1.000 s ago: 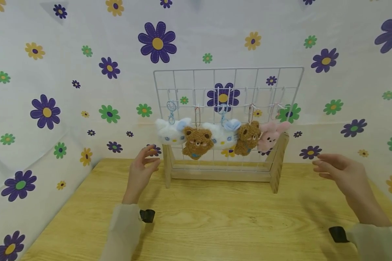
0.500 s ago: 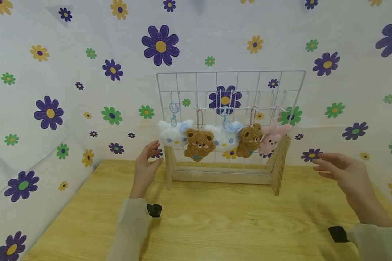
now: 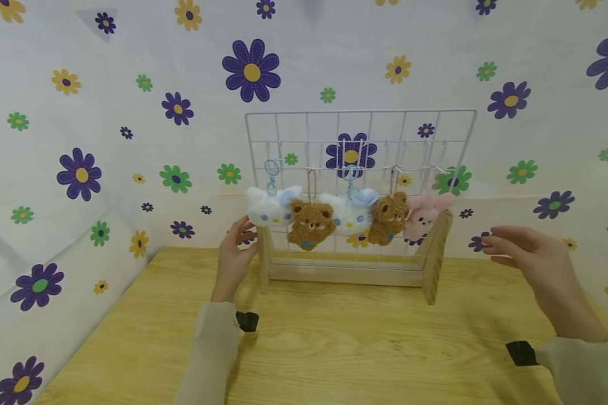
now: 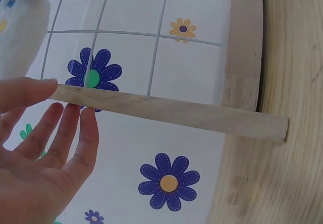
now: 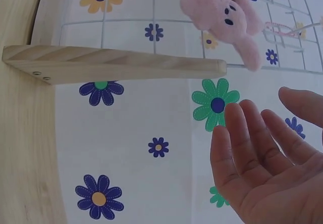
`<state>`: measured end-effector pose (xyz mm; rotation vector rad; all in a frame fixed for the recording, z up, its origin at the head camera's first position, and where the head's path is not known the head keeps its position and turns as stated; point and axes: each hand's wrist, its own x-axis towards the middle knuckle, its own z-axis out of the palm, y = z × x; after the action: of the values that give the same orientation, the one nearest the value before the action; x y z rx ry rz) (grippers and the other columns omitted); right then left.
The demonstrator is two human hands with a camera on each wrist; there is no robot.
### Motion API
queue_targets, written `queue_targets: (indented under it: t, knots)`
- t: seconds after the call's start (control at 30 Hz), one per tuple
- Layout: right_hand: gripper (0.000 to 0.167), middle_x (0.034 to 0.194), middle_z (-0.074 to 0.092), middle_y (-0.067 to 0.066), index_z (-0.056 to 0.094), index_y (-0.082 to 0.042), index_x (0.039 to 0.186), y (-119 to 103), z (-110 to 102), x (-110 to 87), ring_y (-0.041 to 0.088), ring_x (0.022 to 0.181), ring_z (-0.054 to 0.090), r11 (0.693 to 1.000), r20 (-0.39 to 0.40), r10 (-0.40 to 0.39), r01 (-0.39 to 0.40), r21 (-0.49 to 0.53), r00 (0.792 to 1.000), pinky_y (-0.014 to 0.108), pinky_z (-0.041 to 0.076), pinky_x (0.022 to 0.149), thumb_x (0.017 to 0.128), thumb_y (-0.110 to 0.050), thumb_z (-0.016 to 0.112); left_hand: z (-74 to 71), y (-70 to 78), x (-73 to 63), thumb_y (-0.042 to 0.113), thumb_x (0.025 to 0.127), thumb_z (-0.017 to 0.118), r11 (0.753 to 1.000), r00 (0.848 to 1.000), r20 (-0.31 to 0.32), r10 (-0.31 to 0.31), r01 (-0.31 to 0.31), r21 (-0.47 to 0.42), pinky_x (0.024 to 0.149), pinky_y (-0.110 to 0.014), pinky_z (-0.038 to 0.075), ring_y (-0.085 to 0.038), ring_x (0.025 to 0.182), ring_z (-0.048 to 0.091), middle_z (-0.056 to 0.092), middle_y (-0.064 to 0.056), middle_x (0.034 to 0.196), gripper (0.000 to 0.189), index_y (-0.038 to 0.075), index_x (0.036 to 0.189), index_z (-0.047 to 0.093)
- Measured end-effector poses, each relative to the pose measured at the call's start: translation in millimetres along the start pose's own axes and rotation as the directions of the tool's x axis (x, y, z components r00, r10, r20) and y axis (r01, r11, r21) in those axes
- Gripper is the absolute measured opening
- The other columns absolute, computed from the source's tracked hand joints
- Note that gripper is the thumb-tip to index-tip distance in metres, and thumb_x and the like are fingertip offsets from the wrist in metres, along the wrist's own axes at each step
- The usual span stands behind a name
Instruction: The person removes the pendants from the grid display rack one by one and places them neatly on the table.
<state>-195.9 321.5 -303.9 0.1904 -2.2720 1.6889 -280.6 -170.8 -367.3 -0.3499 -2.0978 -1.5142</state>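
Observation:
A white wire grid rack stands on two wooden legs on the table. Plush keychains hang in a row from its hooks: a white cat, a brown bear, a second white cat, another brown bear and a pink bunny. My left hand is beside the left wooden leg, thumb and relaxed fingertips right at its upper end in the left wrist view. Out to the right, my right hand holds nothing, fingers loosely extended, apart from the right leg.
The table has a light wood-grain top. Behind the rack and along the left rises a white cloth printed with purple, yellow and green flowers. A wooden crossbar joins the legs low down.
My left hand has moved right and a little up, from clear of the rack to right at its left leg. The right hand has shifted only slightly; the keychains hang as before.

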Motion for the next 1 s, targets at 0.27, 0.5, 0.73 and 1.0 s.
queue_targets:
  t: [0.27, 0.5, 0.73, 1.0]
  knots:
    - [0.017, 0.101, 0.073, -0.015, 0.068, -0.024, 0.114, -12, 6, 4.1, 0.001, 0.087, 0.07, 0.996, 0.031, 0.001, -0.004, 0.085, 1.0, 0.008, 0.049, 0.077, 0.102, -0.013, 0.062, 4.5, -1.0, 0.6, -0.012, 0.089, 0.066, 1.0, 1.0, 0.015, -0.013, 0.012, 0.018, 0.099, -0.057, 0.047, -0.045, 0.114, 0.06, 0.059, -0.028, 0.133, 0.059, 0.0, 0.144, 0.05]
    - [0.018, 0.104, 0.073, -0.014, 0.067, -0.019, 0.118, -23, 13, 13.8, 0.002, 0.088, 0.07, 0.994, 0.035, -0.055, 0.051, 0.099, 0.998, 0.008, 0.05, 0.079, 0.102, -0.013, 0.062, 5.4, -0.8, 3.0, -0.015, 0.088, 0.066, 0.999, 0.999, -0.029, 0.016, -0.015, 0.031, 0.097, -0.06, 0.045, -0.046, 0.113, 0.061, 0.06, -0.028, 0.131, 0.059, -0.001, 0.143, 0.051]
    - [0.017, 0.104, 0.073, -0.013, 0.07, -0.02, 0.116, -30, 17, 18.9, 0.001, 0.088, 0.07, 0.989, 0.021, -0.067, 0.063, 0.136, 0.998, 0.011, 0.052, 0.077, 0.101, -0.014, 0.064, 9.4, 0.8, 3.6, -0.015, 0.088, 0.065, 0.998, 0.999, -0.037, -0.024, 0.026, 0.049, 0.098, -0.057, 0.047, -0.045, 0.113, 0.061, 0.06, -0.027, 0.131, 0.06, 0.001, 0.144, 0.051]
    - [0.017, 0.105, 0.073, -0.012, 0.07, -0.018, 0.116, -31, 18, 21.2, 0.002, 0.088, 0.07, 0.989, -0.001, -0.064, 0.063, 0.137, 0.998, 0.011, 0.052, 0.078, 0.1, -0.015, 0.065, 13.8, 1.8, 1.7, -0.015, 0.089, 0.065, 0.998, 0.998, -0.041, -0.037, 0.038, 0.039, 0.097, -0.058, 0.05, -0.045, 0.116, 0.061, 0.059, -0.028, 0.134, 0.062, 0.001, 0.146, 0.05]
